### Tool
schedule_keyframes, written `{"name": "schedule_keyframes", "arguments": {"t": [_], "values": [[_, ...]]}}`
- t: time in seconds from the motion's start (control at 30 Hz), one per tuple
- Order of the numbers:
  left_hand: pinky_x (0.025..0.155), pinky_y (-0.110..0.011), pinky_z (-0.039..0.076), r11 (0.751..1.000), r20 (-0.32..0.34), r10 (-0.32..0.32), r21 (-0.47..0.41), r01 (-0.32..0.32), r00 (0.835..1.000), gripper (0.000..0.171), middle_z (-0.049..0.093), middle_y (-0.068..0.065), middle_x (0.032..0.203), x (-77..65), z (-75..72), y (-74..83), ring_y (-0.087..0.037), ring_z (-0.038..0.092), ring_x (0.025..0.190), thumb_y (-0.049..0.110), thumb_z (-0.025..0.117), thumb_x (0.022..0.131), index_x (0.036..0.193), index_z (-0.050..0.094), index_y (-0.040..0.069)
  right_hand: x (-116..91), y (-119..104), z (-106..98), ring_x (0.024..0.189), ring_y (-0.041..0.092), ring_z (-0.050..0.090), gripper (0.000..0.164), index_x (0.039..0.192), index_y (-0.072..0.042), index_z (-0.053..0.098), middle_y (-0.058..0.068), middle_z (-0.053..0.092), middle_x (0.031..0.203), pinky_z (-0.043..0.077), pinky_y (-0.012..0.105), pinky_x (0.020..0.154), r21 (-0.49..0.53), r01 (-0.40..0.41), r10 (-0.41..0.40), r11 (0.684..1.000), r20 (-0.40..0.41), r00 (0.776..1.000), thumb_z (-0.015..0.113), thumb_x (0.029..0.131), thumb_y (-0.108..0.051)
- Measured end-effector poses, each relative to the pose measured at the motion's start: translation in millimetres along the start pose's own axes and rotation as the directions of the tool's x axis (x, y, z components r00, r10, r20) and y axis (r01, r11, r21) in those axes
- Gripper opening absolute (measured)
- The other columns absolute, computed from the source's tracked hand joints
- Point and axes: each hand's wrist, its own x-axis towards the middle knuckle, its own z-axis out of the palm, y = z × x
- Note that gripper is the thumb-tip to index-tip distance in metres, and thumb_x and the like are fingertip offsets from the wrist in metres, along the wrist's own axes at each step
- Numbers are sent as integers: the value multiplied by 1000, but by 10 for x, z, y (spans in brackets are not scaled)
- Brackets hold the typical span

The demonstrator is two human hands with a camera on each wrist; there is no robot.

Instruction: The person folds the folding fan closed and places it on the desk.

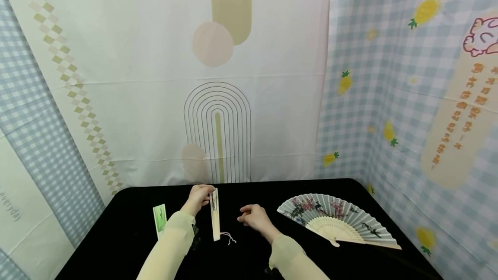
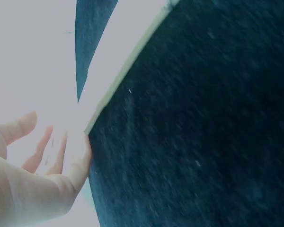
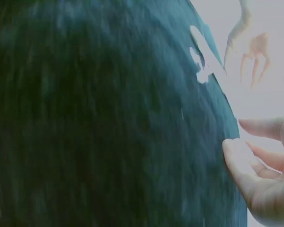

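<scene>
A folded hand fan (image 1: 215,224) lies lengthwise at the middle of the table, its corded tassel (image 1: 228,237) beside the near end. My left hand (image 1: 199,195) pinches the far end of this fan; in the left wrist view a curled digit (image 2: 84,151) meets its tip, though glare washes out the contact. To the right of that fan, my right hand (image 1: 256,218) hovers with loosely bent fingers and holds nothing. In the right wrist view its thumb and fingers (image 3: 241,161) are apart. A spread fan (image 1: 338,217) with painted blossoms lies farther right.
A narrow green-faced strip (image 1: 159,217), perhaps another folded fan, lies left of my left forearm, which hides its near end. Black cloth (image 1: 241,267) covers the table. A white patterned curtain (image 1: 155,120) hangs behind, a checked one (image 1: 373,111) at the right.
</scene>
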Motion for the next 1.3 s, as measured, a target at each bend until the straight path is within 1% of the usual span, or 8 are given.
{"name": "schedule_keyframes", "arguments": {"t": [0.2,0.33,0.43,0.67,0.9,1.1,1.2,1.3], "values": [[54,-24,33,999,15,34,-38,-34,999,37,69,-11,97,18,56,59,-3,31,45,2,60,96,129,60,-13,1,114,-283,75,24,69,35,120,14,65,6,69,82,61,35,70,-17,9,-9,1000,-33,999,73,88,1],[49,-24,29,998,51,28,-65,-24,998,37,61,2,74,19,127,114,-3,26,42,2,59,97,132,59,-12,-10,179,-510,75,26,69,34,119,16,64,10,69,83,61,36,70,-29,7,-10,1000,-81,997,72,88,2],[49,-22,35,998,58,17,-53,-14,998,37,59,3,76,-4,203,158,-5,35,48,3,60,98,132,61,-10,-15,216,-678,70,24,69,31,115,15,66,11,70,82,60,35,67,-52,-5,-3,999,-153,988,72,87,3],[63,-23,52,1000,91,-10,17,8,996,36,62,-18,125,-44,451,250,-13,54,71,10,64,97,131,65,-3,-59,296,-1183,72,26,69,28,116,15,66,16,72,89,57,33,65,-113,-50,21,992,-247,969,66,90,2],[78,-36,55,999,154,4,44,-11,988,36,62,-18,127,-88,746,292,-19,58,80,10,64,98,131,64,-3,-241,436,-1795,93,41,69,34,126,18,58,31,67,109,60,45,78,-62,-120,103,991,-226,969,56,98,1],[89,-45,55,998,231,36,49,-49,972,32,61,-20,131,-174,981,340,-32,63,97,10,63,98,127,66,-3,-447,560,-2239,103,41,66,40,133,15,55,31,63,122,58,46,80,-154,-225,182,962,-249,951,54,101,-9],[97,-51,52,997,279,37,54,-54,960,33,59,-22,135,-222,1063,367,-41,59,114,10,62,99,130,64,-3,-555,617,-2395,95,38,68,41,131,14,58,28,66,116,58,44,75,-227,-234,160,945,-303,940,56,100,-12],[98,-52,51,996,305,33,68,-56,952,34,59,-22,135,-249,1139,387,-43,57,118,10,62,99,130,64,-3,-660,653,-2513,94,39,67,42,130,14,59,28,67,115,57,46,75,-283,-251,144,926,-349,926,57,99,-14]]}}
